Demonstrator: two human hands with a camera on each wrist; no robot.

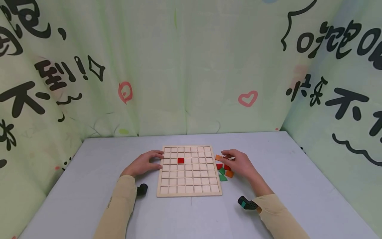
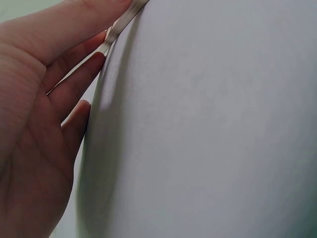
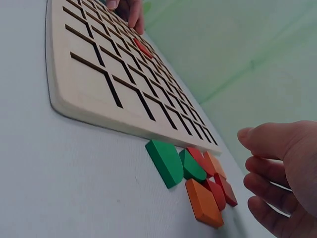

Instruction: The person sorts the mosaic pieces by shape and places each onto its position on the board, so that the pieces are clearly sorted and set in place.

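A wooden grid board [image 1: 189,195] lies flat on the table. One red square piece [image 1: 180,160] sits in a cell in its upper part. My left hand [image 1: 145,163] rests at the board's left edge, thumb and fingers spread along it; in the left wrist view the fingers of that hand [image 2: 37,114] look nearly straight. Off the right edge lies a small group of pieces: green [image 1: 222,178], orange [image 1: 229,174] and red [image 1: 219,166]. Above its far end hovers my right hand [image 1: 240,163], loosely bent. Seen from the right wrist, that hand [image 3: 292,171] holds nothing visible.
The white table [image 1: 191,219] is backed by a pale green printed curtain [image 1: 185,73], which also stands at both sides. A dark wrist camera [image 1: 142,190] sits by the left sleeve, another device [image 1: 247,202] by the right wrist.
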